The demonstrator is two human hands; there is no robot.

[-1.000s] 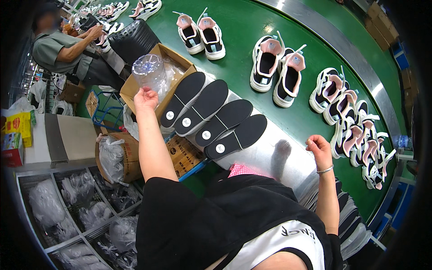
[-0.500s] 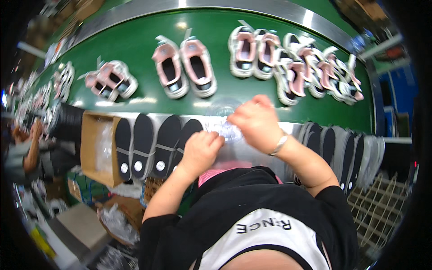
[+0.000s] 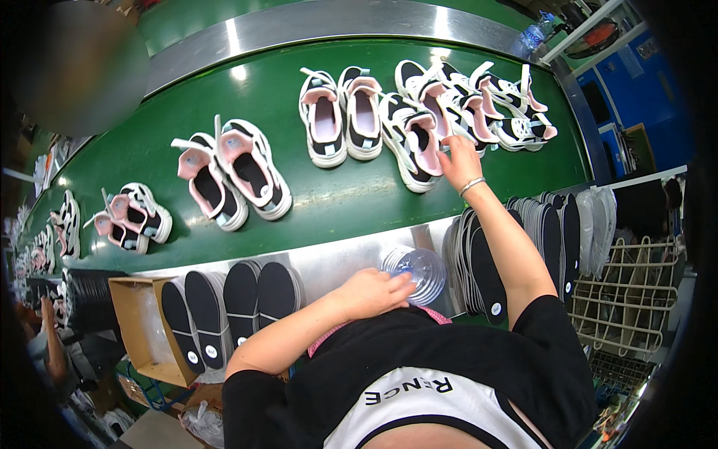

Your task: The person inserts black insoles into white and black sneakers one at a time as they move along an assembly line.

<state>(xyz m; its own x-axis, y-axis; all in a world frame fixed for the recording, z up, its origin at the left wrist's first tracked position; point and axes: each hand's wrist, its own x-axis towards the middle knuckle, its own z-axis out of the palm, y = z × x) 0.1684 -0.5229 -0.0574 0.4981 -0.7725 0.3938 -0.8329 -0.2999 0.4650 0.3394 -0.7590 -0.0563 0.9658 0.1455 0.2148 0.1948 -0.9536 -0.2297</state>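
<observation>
A clear, ribbed plastic container (image 3: 423, 274) stands on the metal ledge close to my body. My left hand (image 3: 374, 292) has its fingers bent and held together against the container's near left side. Out over the green bench, my right hand (image 3: 462, 166) is closed at the pink-lined opening of a white and black sneaker (image 3: 411, 153). Its fingertips are partly hidden at the sneaker's edge. Directly left of that sneaker stands a pair of sneakers (image 3: 324, 127), toes pointing away. Several more sneakers (image 3: 479, 112) crowd together behind my right hand.
Black insoles (image 3: 482, 258) stand in stacks right of the container; more insoles (image 3: 206, 314) stand to the left beside a cardboard box (image 3: 123, 322). Other sneaker pairs (image 3: 232, 176) line the green bench (image 3: 299, 202). A wire rack (image 3: 624, 292) stands at right, a water bottle (image 3: 532, 36) far right.
My hands have parted: the right moved forward and right to the sneaker, the left lowered beside the container. The view has turned, and the sneaker pairs appear further left.
</observation>
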